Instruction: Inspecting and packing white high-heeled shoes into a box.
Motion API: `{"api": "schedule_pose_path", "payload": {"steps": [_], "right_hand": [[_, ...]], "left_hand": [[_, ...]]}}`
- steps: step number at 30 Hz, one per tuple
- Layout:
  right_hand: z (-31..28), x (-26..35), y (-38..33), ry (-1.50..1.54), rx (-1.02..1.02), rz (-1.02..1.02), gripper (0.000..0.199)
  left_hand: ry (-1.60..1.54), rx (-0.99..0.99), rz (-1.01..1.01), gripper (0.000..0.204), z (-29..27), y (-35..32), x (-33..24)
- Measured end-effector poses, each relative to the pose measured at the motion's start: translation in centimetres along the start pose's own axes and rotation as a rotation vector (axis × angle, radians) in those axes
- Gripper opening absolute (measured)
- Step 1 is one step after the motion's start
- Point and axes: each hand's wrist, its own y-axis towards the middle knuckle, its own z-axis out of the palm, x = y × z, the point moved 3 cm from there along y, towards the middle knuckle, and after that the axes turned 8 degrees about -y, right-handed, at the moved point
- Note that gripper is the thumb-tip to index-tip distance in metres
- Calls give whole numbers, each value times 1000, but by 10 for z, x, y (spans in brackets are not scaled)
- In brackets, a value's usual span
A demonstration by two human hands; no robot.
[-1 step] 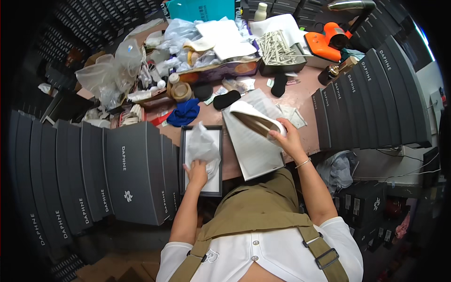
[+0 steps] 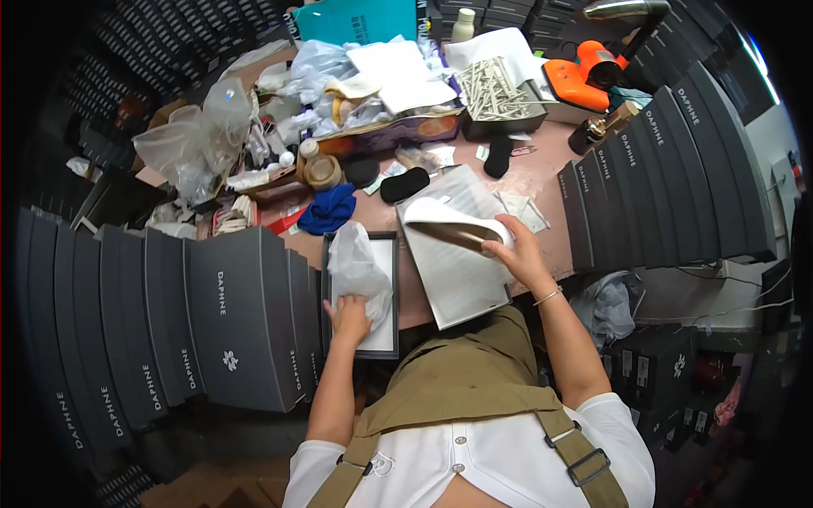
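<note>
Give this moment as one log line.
left hand: on white wrapping in open box | right hand: gripping white shoe over white sheet | nearby: blue cloth

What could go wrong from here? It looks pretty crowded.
The right hand grips the white shoe by one end only, so it might slip or tip. The open box under the left hand appears to stick out past the near edge of the table; a hard push there could tilt it. The gray box stack stands close beside the left forearm, so a bump might shift it.
</note>
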Motion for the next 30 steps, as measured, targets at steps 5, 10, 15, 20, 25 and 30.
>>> {"api": "schedule_pose_path", "payload": {"steps": [5, 10, 15, 20, 25, 30], "right_hand": [[-45, 61, 7, -449, 356, -362, 39], [-8, 124, 30, -385, 251, -836, 41], [16, 96, 16, -113, 196, -176, 31], [60, 65, -11, 250, 680, 153, 35], [-3, 27, 70, -212, 416, -118, 31], [-73, -69, 215, -722, -240, -57, 56]], "left_hand": [[-707, -154, 372, 77, -128, -40, -55], [-1327, 420, 563, 68, -97, -17, -134], [-2039, 120, 228, 52, -60, -2, -132], [-1369, -416, 384, 61, -59, 0, -148], [-1905, -175, -23, 48, -53, 51, -75], [-1972, -11, -217, 37, -8, 86, -25]]}}
